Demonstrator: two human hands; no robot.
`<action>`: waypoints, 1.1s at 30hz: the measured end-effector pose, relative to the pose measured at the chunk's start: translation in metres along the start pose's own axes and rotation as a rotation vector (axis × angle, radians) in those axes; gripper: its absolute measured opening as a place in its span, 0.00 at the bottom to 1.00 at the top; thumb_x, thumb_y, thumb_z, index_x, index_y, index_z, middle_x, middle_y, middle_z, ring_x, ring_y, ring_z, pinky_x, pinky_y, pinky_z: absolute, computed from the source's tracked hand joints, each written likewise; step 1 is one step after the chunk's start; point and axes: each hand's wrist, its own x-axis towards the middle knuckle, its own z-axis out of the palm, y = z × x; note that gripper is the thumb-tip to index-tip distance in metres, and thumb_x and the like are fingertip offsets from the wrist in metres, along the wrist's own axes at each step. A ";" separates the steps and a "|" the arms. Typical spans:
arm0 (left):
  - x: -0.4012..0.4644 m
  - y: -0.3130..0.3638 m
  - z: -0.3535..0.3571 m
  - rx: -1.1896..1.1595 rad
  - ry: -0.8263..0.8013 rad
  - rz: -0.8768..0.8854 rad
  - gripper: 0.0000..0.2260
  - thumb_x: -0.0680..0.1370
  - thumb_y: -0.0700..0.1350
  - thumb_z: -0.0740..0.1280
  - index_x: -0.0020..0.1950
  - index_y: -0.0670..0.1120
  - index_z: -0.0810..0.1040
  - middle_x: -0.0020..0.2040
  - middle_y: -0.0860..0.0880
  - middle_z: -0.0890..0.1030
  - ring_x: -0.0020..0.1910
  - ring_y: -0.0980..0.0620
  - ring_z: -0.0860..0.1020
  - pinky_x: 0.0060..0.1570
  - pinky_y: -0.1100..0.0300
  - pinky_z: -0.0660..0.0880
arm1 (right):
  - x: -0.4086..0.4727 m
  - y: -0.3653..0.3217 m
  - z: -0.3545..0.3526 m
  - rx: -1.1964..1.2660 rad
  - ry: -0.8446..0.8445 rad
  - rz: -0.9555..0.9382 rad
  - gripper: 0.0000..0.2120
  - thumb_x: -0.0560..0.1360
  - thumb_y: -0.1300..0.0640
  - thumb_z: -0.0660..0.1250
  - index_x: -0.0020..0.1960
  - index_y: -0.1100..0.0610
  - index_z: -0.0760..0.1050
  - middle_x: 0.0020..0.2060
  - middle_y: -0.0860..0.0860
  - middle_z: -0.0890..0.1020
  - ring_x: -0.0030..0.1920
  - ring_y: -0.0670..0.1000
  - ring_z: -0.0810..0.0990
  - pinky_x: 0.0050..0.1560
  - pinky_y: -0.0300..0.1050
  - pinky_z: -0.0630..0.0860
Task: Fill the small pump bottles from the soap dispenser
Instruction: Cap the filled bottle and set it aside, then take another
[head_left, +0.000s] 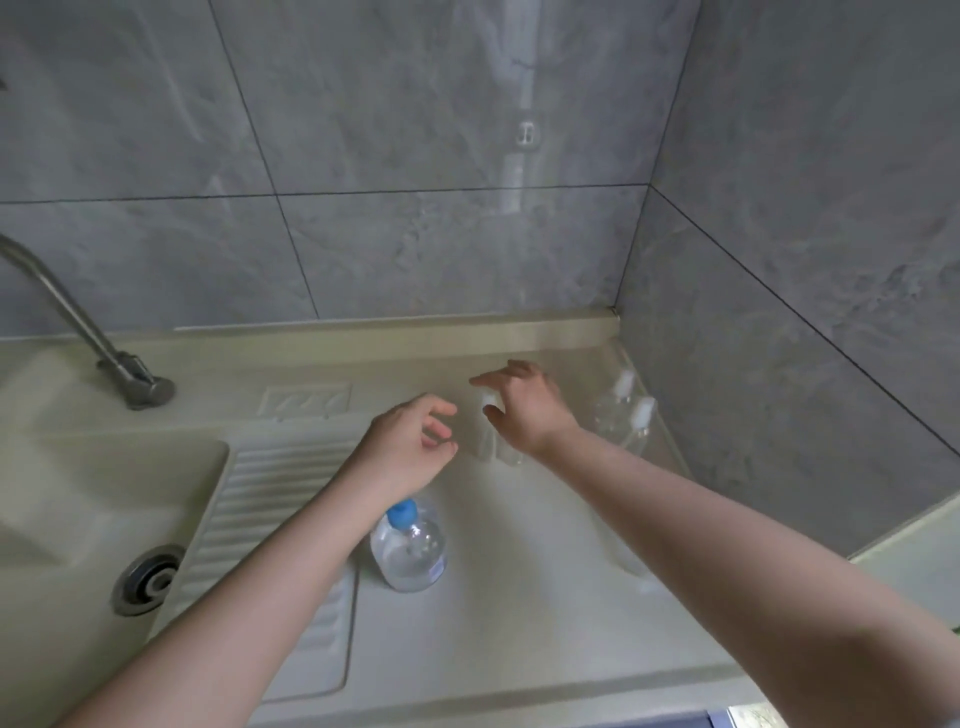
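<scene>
The soap dispenser (410, 551), a clear round bottle with a blue pump top, stands on the beige counter under my left forearm. A small clear pump bottle (488, 441) with a white pump head stands further back at mid-counter. My right hand (527, 410) reaches over it, thumb and fingers curled round the white pump head. My left hand (410, 441) hovers just left of that bottle, its fingers loosely curled and holding nothing. Two more small clear pump bottles (626, 410) stand in the back right corner by the wall.
A beige sink basin (62, 499) with a metal drain (150, 579) lies to the left, beside a ribbed draining board (270, 488). A metal tap (67, 322) rises at the back left. Grey tiled walls (779, 364) close off the back and right.
</scene>
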 end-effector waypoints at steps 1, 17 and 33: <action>-0.002 -0.001 0.000 -0.021 -0.016 -0.009 0.16 0.76 0.41 0.70 0.63 0.51 0.77 0.49 0.53 0.82 0.46 0.53 0.80 0.51 0.63 0.73 | 0.001 0.000 0.004 -0.009 0.000 0.000 0.21 0.79 0.55 0.65 0.71 0.45 0.73 0.69 0.51 0.77 0.74 0.56 0.65 0.70 0.49 0.63; -0.031 0.006 0.011 -0.072 0.193 0.102 0.37 0.76 0.47 0.73 0.80 0.52 0.58 0.78 0.53 0.64 0.77 0.56 0.61 0.66 0.73 0.53 | -0.062 -0.037 -0.076 0.256 0.389 -0.297 0.20 0.74 0.63 0.72 0.65 0.52 0.78 0.51 0.47 0.83 0.53 0.51 0.80 0.52 0.46 0.78; -0.121 0.022 0.066 -0.557 0.096 0.058 0.10 0.78 0.47 0.71 0.55 0.49 0.72 0.44 0.55 0.79 0.46 0.56 0.79 0.51 0.56 0.75 | -0.149 -0.078 -0.089 0.907 0.206 0.202 0.19 0.60 0.51 0.85 0.42 0.56 0.78 0.32 0.44 0.82 0.31 0.43 0.81 0.35 0.35 0.75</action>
